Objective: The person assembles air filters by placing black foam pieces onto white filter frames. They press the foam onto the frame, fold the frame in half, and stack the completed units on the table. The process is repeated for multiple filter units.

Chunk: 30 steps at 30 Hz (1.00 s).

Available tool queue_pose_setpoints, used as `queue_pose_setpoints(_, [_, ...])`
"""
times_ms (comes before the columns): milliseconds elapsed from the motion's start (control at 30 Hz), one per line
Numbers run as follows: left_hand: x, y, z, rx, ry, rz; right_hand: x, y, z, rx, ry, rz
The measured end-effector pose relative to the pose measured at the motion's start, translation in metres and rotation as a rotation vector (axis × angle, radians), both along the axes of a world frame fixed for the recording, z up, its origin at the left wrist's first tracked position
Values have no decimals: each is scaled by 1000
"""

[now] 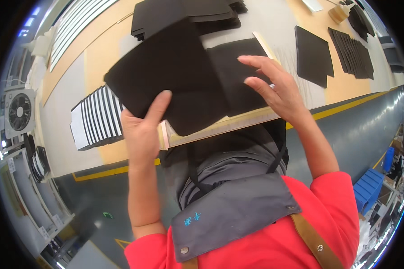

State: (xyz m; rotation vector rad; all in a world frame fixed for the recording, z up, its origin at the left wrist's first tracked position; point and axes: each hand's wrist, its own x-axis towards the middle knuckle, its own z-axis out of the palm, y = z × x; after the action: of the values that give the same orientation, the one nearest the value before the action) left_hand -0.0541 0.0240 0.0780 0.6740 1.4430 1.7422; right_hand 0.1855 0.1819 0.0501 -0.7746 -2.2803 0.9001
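My left hand [143, 130] grips the near left edge of a large black flat panel [170, 80], thumb on top and fingers underneath. The panel is raised and tilted above the table. A second black panel [240, 74] lies on the table to its right, partly covered by it. Over that second panel hovers my right hand [276, 87], its thumb and fingers apart and nothing between them. Pale wooden strips [251, 117] border the second panel along its near edge and at its far right corner.
A stack of black panels [211, 18] lies at the far middle. Overlapping white-and-black pieces [96, 119] fan out at left. Further right are a black panel [313, 56], fanned black pieces [352, 54] and a squeeze bottle [340, 13]. A fan [20, 111] stands beyond the table's left edge.
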Motion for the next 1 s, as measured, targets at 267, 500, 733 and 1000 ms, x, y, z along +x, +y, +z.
queue_pose_setpoints(267, [-27,-4,-15,-232,-105,-50,40,-3,-28,475,-499,181])
queue_pose_setpoints(500, [-23,6,-22,-314,-129,-113,42,-3,-35,498,-531,201])
queue_pose_setpoints(733, [-22,17,-29,-390,-147,-166,42,-3,-38,500,-501,201])
queue_pose_setpoints(1000, [-21,21,-37,-409,-163,-164,42,-5,-40,486,-488,179])
